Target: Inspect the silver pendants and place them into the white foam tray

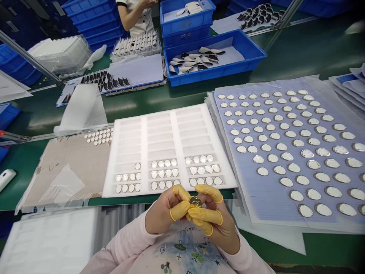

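Note:
Both my hands meet in front of my body, just off the near edge of the white foam tray. Between their fingertips is a small shiny oval metal piece with a dark face and a gold script-like mark. My left hand pinches its left side, and my right hand grips it from the right. Yellow finger cots cover several fingertips on each hand. In the tray's near rows lie white oval pieces with metallic rims; its far slots hold none.
Right of the tray, a lilac sheet bears many similar ovals. To the left, brown cardboard holds small white pieces. Across the bench stand a blue bin of black-and-white parts and stacked blue crates. A co-worker's arm shows beyond.

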### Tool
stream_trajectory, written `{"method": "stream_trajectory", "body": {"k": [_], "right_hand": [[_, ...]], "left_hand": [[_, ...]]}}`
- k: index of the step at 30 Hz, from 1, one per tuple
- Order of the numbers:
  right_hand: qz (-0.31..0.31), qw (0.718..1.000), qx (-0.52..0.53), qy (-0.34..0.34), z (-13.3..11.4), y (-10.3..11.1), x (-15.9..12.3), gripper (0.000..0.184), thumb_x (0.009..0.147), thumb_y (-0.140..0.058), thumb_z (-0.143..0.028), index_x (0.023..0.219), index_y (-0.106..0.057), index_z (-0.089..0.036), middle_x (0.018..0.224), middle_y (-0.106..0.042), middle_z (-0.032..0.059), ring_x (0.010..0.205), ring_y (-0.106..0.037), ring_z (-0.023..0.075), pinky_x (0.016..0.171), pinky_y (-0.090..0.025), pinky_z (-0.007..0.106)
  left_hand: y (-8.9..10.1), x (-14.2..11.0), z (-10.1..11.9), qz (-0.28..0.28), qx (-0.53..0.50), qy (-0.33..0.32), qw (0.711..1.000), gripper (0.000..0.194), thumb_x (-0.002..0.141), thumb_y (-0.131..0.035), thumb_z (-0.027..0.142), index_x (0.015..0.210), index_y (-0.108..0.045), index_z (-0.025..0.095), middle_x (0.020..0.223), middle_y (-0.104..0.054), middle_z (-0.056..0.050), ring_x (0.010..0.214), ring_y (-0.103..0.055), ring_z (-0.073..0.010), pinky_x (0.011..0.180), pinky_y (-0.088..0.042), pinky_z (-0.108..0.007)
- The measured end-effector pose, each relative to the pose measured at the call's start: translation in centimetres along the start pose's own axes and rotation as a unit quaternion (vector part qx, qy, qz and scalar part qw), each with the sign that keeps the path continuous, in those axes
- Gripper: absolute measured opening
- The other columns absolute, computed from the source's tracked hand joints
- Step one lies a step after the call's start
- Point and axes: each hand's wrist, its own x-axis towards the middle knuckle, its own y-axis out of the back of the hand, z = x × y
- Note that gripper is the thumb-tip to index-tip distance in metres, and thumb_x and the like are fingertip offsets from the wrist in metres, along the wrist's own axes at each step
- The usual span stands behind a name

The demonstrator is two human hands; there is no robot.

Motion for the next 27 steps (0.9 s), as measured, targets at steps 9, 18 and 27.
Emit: {"method": "stream_trajectory", "body": {"k": [9, 18, 27], "right_hand": [[-0.004, 0.994, -0.027, 0.103, -0.7, 0.6, 1.1, 0.022, 0.097, -0.056, -0.023, 0.11, -0.068, -0.035, 0.136, -0.046, 0.0084, 0.072, -0.058, 0.0148, 0.065, -0.059, 0.04], [0.051, 0.998, 0.006, -0.047, -0.6, 0.4, 2.9, 0.024, 0.1, -0.053, -0.038, 0.089, -0.069, -0.023, 0.077, -0.063, 0.0043, 0.07, -0.059, 0.0182, 0.064, -0.052, 0.034], [0.02, 0.974, 0.055, -0.218, 2.7, -1.1, 2.9, 0.034, 0.09, -0.065, -0.049, 0.079, -0.069, -0.018, 0.062, -0.059, -0.001, 0.056, -0.052, 0.0132, 0.059, -0.05, 0.029]], "left_hand": [[0.5, 0.2, 0.3, 0.003, -0.015, -0.044, 0.999, 0.035, 0.087, -0.071, 0.044, 0.08, -0.05, 0.018, 0.065, -0.058, 0.001, 0.055, -0.048, -0.0076, 0.049, -0.035, -0.018], [1.3, 0.6, -0.6, 0.036, 0.019, -0.036, 0.999, 0.035, 0.086, -0.071, 0.046, 0.082, -0.051, 0.018, 0.068, -0.062, 0.0, 0.056, -0.049, -0.0086, 0.051, -0.036, -0.021], [3.3, 0.8, -2.2, 0.107, 0.051, -0.035, 0.992, 0.042, 0.081, -0.073, 0.053, 0.081, -0.053, 0.016, 0.07, -0.061, 0.0, 0.056, -0.049, -0.0085, 0.054, -0.038, -0.023]]}}
